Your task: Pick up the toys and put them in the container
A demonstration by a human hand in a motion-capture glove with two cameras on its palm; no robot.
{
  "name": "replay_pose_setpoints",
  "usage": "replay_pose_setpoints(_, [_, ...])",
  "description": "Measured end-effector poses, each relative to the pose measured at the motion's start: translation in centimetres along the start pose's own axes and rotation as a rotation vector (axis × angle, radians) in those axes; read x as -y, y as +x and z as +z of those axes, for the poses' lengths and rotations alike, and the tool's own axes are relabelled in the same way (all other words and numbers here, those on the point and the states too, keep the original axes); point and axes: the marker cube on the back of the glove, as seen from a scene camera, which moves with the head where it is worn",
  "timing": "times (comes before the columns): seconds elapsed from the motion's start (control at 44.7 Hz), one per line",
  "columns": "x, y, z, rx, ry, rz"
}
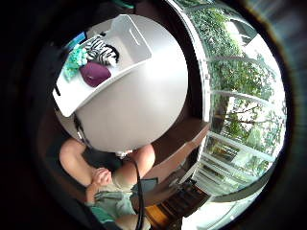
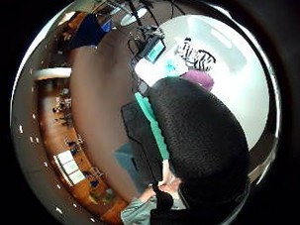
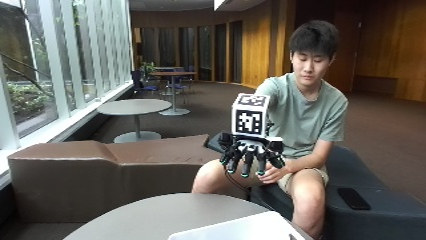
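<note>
In the outside view my gloved right hand hangs in the air above the round grey table, fingers pointing down and spread, holding nothing. A white container stands on the table's near side. The little finger side palm view looks down into the container: a zebra-striped plush, a teal toy and a dark purple toy lie together inside it. In the thumb side palm view, a gloved finger covers much of the picture, with the zebra plush and purple toy beyond.
The table top beside the container is bare grey. The person sits on a dark bench behind the table, bare left hand resting in the lap. A brown padded seat runs along the window side.
</note>
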Motion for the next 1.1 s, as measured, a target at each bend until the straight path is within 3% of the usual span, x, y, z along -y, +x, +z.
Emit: replay_pose_setpoints(1.096, [1.1, 0.4, 1.4, 0.013, -0.019, 0.000])
